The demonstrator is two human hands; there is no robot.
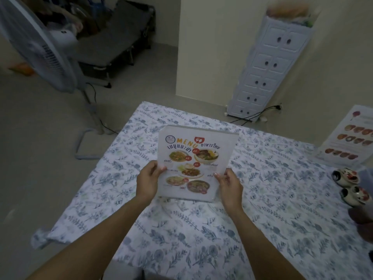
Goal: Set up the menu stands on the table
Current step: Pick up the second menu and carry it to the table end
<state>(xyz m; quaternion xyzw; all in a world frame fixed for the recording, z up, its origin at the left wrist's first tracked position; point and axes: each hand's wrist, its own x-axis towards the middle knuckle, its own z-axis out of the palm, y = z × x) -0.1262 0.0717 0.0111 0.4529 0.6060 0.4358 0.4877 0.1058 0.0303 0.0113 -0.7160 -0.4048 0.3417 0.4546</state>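
Note:
A clear menu stand (196, 158) with a white food menu sheet, headed "MENU", is held upright over the middle of the table (272, 229). My left hand (148, 181) grips its left edge. My right hand (229, 183) grips its lower right edge. Its bottom edge sits at or just above the blue floral tablecloth; I cannot tell if it touches. A second menu stand (351, 138), showing rows of brown dishes, stands tilted at the table's right edge.
Small patterned ceramic cups (350, 185) sit at the table's right side. On the floor beyond are a standing fan (40, 49) at left, a folding cot (115, 41), and a white plastic drawer cabinet (268, 67) against the wall with cables at its foot.

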